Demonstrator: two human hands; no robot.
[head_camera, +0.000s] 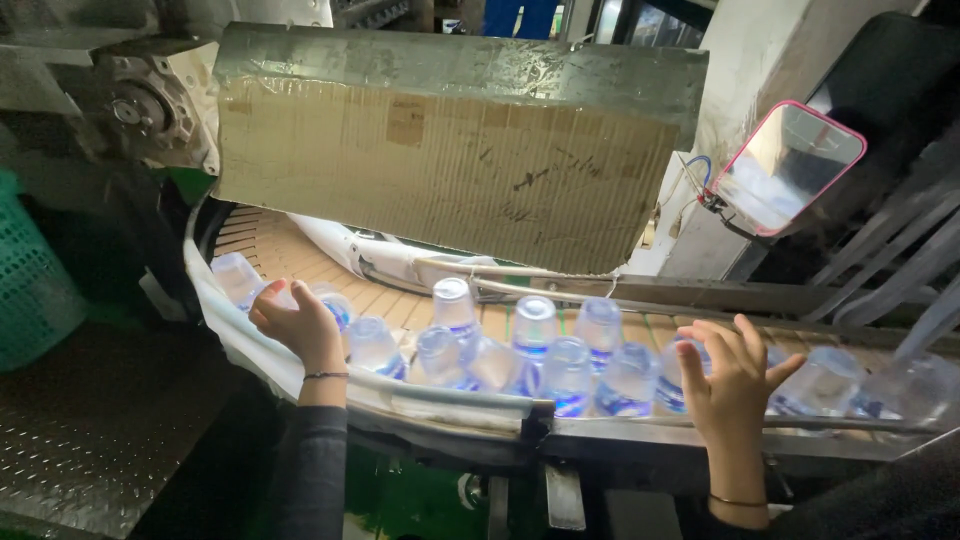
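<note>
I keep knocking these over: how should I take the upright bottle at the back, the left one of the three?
Probably grip the bottle around its clear body just under the cap, coming from above: it stands upright, and other bottles crowd it in front, leaving only its top free.

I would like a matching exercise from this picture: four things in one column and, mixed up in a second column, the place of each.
Things:
1. left hand
2. right hand
3. cardboard sheet
4. pink-rimmed mirror

Places:
A. upper right, tilted on the machine frame
B. at the conveyor's left bend, on a clear plastic bottle
C. above the belt, under a metal cover
D. open, fingers spread, by the bottles on the right

Pairs: 1-B, 2-D, 3-C, 4-A
</note>
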